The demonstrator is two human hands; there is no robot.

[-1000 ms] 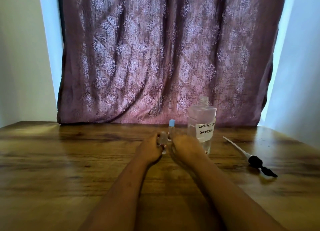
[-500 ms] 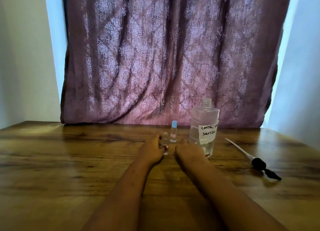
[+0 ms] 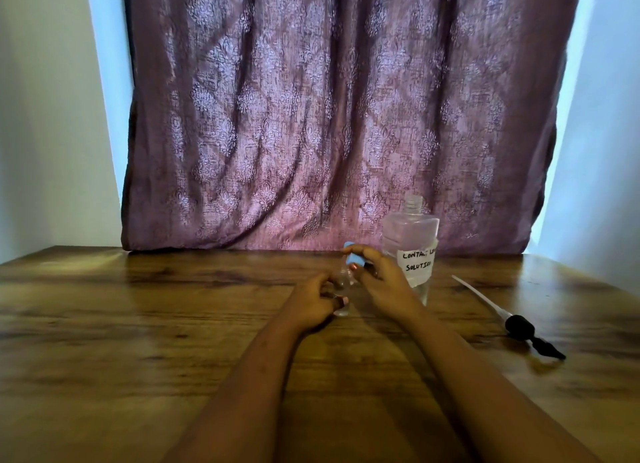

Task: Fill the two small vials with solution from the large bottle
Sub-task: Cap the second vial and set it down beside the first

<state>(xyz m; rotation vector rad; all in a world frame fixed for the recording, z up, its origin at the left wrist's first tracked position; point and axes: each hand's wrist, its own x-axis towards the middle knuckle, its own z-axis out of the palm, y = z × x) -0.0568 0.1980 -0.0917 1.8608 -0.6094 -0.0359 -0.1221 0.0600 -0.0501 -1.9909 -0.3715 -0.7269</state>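
Fingers (image 3: 356,254) of your right hand (image 3: 384,284) are pinched on the blue cap (image 3: 354,258) of one small vial. Fingers of your left hand (image 3: 311,301) are curled round the other small vial (image 3: 341,308), w/ its base on the bench (image 3: 138,324).

Head view: both vials sit just left of the large bottle (image 3: 412,244), btwn your hands. The bottle has no cap on & is about half full, I think. The dropper (image 3: 512,324) lies on the bench, well apart to the right.

The vials look tiny, light & clear, prob. glass, so they could break or tip. They may be slippy too. Hold each one low on its body, not by the cap. The capped vial's body is mostly hidden, so I can't tell if it's full. The bottle looks heavier; hold it by its flat sides.
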